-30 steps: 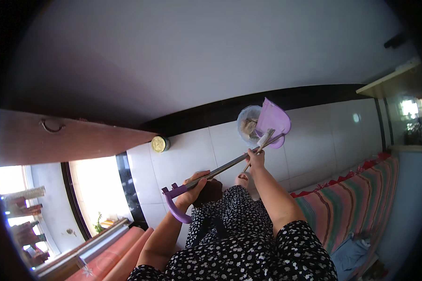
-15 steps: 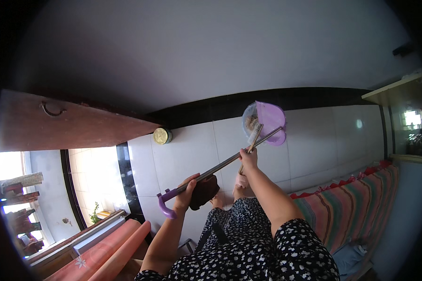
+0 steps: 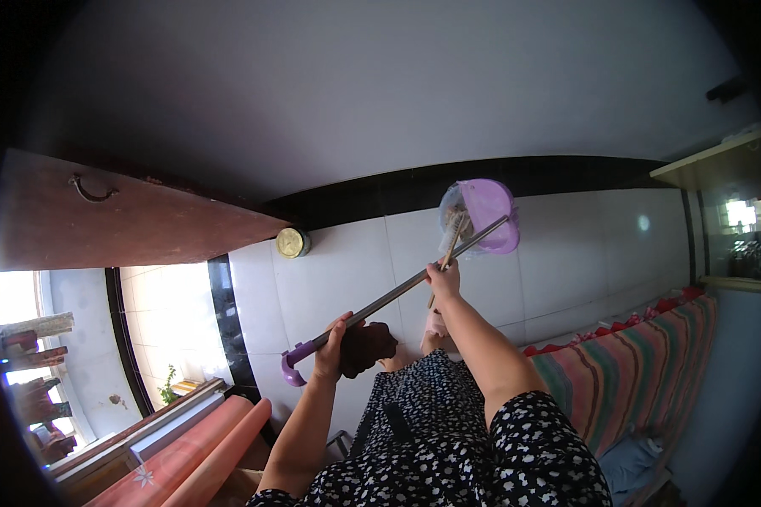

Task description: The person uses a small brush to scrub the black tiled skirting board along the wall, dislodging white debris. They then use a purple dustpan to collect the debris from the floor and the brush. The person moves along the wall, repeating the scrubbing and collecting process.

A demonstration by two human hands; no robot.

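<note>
A long-handled dustpan has its purple pan [image 3: 495, 221] tipped against a bin [image 3: 448, 203] lined with a clear bag, greyish debris inside. My left hand [image 3: 331, 350] is wrapped round its metal pole [image 3: 389, 297], close to the purple hooked grip [image 3: 291, 367]. Beside that hand is a dark brown, cloth-like thing [image 3: 369, 348]; whether I hold it cannot be seen. My right hand [image 3: 445, 280] is closed round a slim wooden-handled brush [image 3: 455, 234], its head over the bin's mouth, where the pole crosses it. Whether these fingers also grip the pole is unclear.
A round tin [image 3: 292, 243] stands on the white tiled floor [image 3: 338, 283] by a reddish-brown door [image 3: 135, 215]. On the right is a bed with a striped cover [image 3: 626, 372]. A glass-fronted cabinet [image 3: 736, 224] stands at the far right. Pinkish rolled material [image 3: 203, 452] lies lower left.
The purple pan has tilted and turned a little against the bin. The hooked grip has rotated, and the brush has shifted slightly upward and left with my right hand.
</note>
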